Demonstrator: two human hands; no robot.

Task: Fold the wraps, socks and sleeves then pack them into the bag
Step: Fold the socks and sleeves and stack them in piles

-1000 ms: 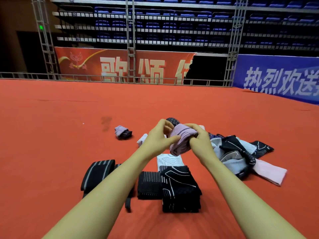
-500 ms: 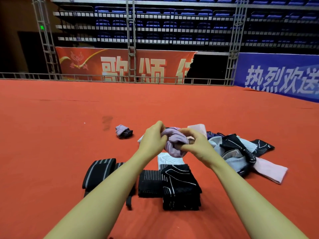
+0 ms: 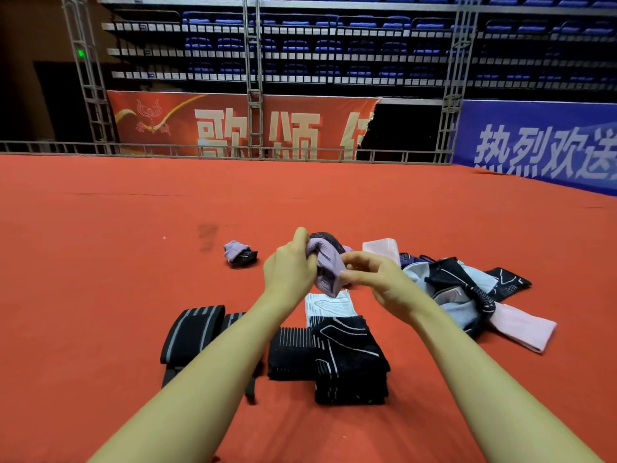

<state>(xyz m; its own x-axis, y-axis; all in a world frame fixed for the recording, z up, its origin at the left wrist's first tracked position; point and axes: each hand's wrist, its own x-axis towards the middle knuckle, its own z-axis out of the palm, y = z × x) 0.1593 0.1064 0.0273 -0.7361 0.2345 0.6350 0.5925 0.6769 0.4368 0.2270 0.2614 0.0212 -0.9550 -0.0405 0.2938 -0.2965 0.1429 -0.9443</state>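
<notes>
Sock (image 3: 325, 269) sits bunched between my hands: left hand (image 3: 289, 270) grips it, right hand (image 3: 374, 279) pinches its cuff. I should pull that cuff snugly over the roll.

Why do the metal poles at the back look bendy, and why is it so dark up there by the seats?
In the head view, the wide-angle lens curves the truss poles near the edges; the blue seats sit in dim light, while the red carpet is brightly and evenly lit; the left hand and right hand holding the lilac sock look sharp, barely blurred.
</notes>
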